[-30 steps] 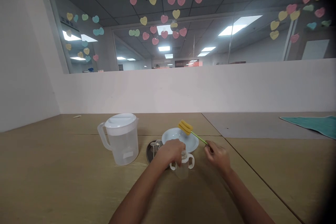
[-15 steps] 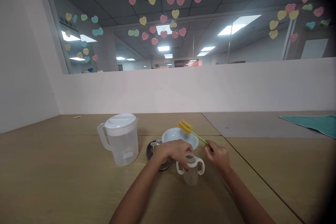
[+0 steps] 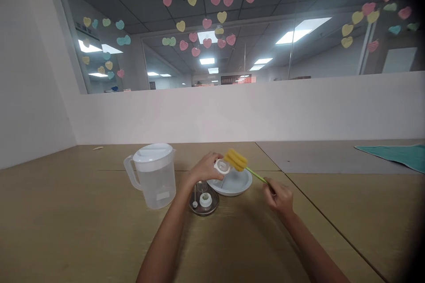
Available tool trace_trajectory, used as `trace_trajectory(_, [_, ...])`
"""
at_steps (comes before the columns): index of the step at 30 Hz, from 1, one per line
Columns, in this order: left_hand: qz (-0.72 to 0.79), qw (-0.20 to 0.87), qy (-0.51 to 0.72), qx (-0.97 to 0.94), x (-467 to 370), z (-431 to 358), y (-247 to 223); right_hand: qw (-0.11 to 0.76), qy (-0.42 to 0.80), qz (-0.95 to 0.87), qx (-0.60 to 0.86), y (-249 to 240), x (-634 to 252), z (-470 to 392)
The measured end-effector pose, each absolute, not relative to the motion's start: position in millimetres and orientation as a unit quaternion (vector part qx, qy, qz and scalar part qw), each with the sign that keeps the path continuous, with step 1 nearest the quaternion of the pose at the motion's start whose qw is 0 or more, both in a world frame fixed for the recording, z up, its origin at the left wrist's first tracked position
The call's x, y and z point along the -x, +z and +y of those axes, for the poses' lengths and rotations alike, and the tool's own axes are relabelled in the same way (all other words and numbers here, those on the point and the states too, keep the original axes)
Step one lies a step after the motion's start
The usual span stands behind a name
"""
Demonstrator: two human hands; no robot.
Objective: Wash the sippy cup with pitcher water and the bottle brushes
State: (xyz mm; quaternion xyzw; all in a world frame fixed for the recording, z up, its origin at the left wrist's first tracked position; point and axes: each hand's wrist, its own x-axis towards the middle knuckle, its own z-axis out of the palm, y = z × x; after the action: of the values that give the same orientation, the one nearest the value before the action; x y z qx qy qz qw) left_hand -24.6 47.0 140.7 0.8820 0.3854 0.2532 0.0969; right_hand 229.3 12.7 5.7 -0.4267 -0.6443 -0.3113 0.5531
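Note:
My left hand (image 3: 206,168) is closed on the clear bottle (image 3: 222,166), whose white ring faces me; the hand hides much of it. Both are over the left part of the white bowl (image 3: 237,183). My right hand (image 3: 279,195) grips the green handle of a brush (image 3: 236,160). Its yellow sponge head is over the bowl, close to the right of the bottle. A dark round tray (image 3: 212,208) in front of the bowl bears a white ring-shaped part (image 3: 206,200) and a small piece with a thin stem (image 3: 195,204).
A clear pitcher (image 3: 157,185) with a white lid stands on the wooden table (image 3: 83,212) to the left. A teal cloth (image 3: 398,155) lies at the far right. Behind the table rise a white wall (image 3: 212,115) and a window with heart-shaped notes.
My left hand has lifted the bottle off the table and moved it up and left to the bowl. The tray's parts now show. My right hand, with the brush, has shifted slightly right.

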Motion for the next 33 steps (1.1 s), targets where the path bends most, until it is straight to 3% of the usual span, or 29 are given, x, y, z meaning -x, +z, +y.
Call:
trace_trajectory(11, [0.407,-0.143,0.141,-0.891,7,55,128,0.445,-0.385,-0.695,0.412,15,-215,11])
trace_trajectory(15, [0.333,-0.151,0.112,-0.924,-16,52,116,0.431,-0.403,-0.693,0.414,14,-203,10])
trace_trajectory(25, [0.423,-0.254,0.161,-0.855,-6,57,120,0.419,-0.406,-0.633,0.509,1,-243,24])
trace_trajectory(29, [0.455,-0.225,0.172,-0.844,-1,56,124,0.383,-0.337,-0.515,0.689,-6,-260,28])
trace_trajectory(33, [0.458,-0.100,0.245,-0.848,-6,45,132,0.264,-0.156,-0.521,0.797,-7,-260,30])
